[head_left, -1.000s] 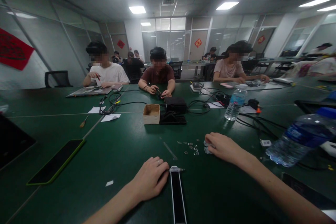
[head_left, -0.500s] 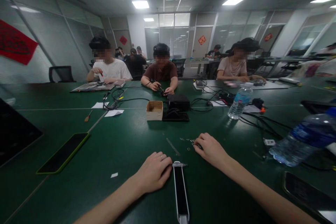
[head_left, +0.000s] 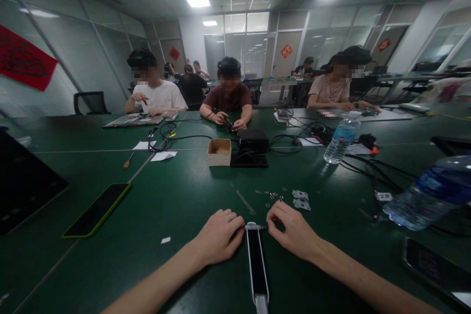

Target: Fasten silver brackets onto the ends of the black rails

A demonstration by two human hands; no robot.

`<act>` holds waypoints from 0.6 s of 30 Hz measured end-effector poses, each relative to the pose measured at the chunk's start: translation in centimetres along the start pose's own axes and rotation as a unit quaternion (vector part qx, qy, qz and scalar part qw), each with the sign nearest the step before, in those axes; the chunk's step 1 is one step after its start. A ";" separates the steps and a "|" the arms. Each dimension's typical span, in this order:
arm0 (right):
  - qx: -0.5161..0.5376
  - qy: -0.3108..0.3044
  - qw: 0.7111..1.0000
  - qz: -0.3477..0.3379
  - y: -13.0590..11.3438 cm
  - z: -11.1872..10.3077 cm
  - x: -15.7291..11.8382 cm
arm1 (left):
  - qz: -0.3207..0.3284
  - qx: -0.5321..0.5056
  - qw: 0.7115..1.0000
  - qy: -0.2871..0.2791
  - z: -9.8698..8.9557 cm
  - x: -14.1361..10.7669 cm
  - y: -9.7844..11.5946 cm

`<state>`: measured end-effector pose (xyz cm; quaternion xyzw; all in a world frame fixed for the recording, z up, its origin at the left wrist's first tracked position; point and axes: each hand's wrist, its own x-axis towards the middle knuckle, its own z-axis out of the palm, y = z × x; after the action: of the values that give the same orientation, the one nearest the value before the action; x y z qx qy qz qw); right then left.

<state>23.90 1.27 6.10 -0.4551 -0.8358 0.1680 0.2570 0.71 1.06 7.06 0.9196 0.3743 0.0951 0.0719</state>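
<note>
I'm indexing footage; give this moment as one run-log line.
left hand: by left end of thin rod | right hand: by its right end | grips unclear | near: small rings, grey plates | beyond: box

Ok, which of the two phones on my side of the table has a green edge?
The green-rimmed phone left of your left hand: its edge is bright yellow-green, while the other phone, right of your right hand, has a dark greyish edge.

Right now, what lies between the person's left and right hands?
In the head view, a thin rod at the far end of a white-edged black device.
</note>
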 end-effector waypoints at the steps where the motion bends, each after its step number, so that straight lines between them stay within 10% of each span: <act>1: 0.007 0.001 1.000 -0.002 0.0 0.1 -0.1 | -0.001 0.000 1.000 -0.002 0.0 0.0 0.0; 18: 0.060 -0.025 0.998 -0.007 0.6 0.3 -0.3 | -0.005 0.016 1.000 -0.009 -0.4 -0.1 0.2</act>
<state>24.25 1.31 5.51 -0.4289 -0.8334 0.2278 0.2637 0.67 0.86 7.48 0.9197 0.3795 0.0806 0.0606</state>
